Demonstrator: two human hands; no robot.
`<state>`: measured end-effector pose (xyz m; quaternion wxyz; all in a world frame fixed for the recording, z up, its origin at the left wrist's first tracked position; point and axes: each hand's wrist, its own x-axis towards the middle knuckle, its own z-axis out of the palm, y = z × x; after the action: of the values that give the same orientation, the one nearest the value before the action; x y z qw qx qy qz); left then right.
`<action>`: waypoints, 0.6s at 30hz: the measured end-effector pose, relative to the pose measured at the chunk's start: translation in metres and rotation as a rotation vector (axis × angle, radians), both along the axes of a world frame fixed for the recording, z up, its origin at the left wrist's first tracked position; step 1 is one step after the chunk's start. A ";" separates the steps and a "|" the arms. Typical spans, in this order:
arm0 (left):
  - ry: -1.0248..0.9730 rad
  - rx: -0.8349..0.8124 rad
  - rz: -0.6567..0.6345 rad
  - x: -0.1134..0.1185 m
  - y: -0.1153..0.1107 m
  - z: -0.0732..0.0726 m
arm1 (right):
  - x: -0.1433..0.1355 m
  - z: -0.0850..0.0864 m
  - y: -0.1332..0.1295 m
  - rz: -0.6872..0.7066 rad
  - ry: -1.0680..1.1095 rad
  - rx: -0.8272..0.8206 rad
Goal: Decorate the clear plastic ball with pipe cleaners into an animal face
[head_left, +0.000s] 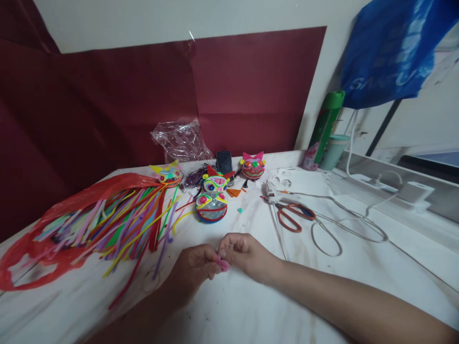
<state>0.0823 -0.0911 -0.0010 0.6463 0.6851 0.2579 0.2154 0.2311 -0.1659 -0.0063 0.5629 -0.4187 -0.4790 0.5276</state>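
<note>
My left hand (195, 265) pinches a small pink pipe cleaner piece (223, 264), bent or coiled into a short lump, above the front of the table. Against it, my right hand (245, 253) is closed, thumb and fingertips together at the same pink piece. Part of it is hidden by the fingers. Just beyond the hands stands a colourful lion-head figure (211, 210) with a silvery mouth, blue rim and red horns. Farther back is a pink lion-head figure (253, 168) with a green nose.
On the left, a red plastic bag (43, 224) holds many coloured pipe cleaners (125, 220), with another decorated head (168, 174) behind. To the right lie orange-handled scissors (296, 215), a glue gun (271, 192) and cables (340, 205). A phone (224, 162), green spray can (324, 129) and cup (333, 152) stand behind.
</note>
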 end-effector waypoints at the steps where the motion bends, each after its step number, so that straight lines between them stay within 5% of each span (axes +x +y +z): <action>1: 0.001 0.004 0.005 0.000 0.000 0.000 | 0.000 0.000 0.000 0.001 0.004 -0.002; 5: 0.012 0.032 0.045 0.002 -0.001 0.008 | 0.007 0.007 0.001 -0.055 -0.071 0.029; 9: 0.075 0.112 0.073 0.001 -0.002 0.013 | 0.033 0.035 0.001 -0.269 -0.238 0.135; 14: 0.100 0.180 0.072 0.001 0.002 0.009 | 0.108 0.064 0.000 -0.709 -0.602 0.238; 16: 0.088 0.194 0.100 0.002 0.004 0.008 | 0.143 0.061 -0.004 -0.866 -0.984 0.097; 18: 0.117 0.207 0.105 0.002 0.006 0.010 | 0.170 0.050 -0.009 -0.893 -1.106 0.012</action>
<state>0.0845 -0.0853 0.0086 0.5439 0.7451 0.3071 0.2340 0.4009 -0.1748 0.0437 0.4019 -0.7784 -0.4801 -0.0460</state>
